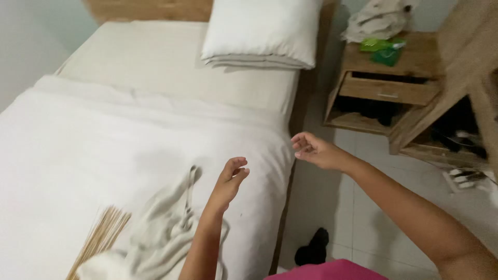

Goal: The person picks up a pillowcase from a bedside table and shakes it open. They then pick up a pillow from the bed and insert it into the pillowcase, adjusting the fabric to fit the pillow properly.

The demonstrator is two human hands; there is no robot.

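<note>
From the head camera, looking down, the left hand (230,179) hangs above the white duvet (104,155) that covers the near part of the bed, its fingers loosely curled and spread apart, gripping nothing. Just below and left of its wrist, a crumpled off-white cloth (161,228) lies on the duvet, with a thin strap looping up toward the hand; the hand is near the cloth but does not touch it. Beside the cloth, at the lower left, a bundle of thin tan broom straws (101,236) fans out across the duvet. The right hand (314,150) is held out at the right edge of the bed, about at the duvet's corner, palm turned inward and fingers bent but apart, empty as well; whether its fingertips brush the fabric cannot be told. Beyond the duvet the bare cream mattress sheet (171,67) runs up to a white pillow (262,33) leaning at the wooden headboard. To the right of the bed stands a wooden nightstand (394,88) with its drawer pulled partly out, a green packet (383,47) and a heap of pale fabric (378,18) on top. A dark object (314,248) sits on the white floor tiles by the bed.
</note>
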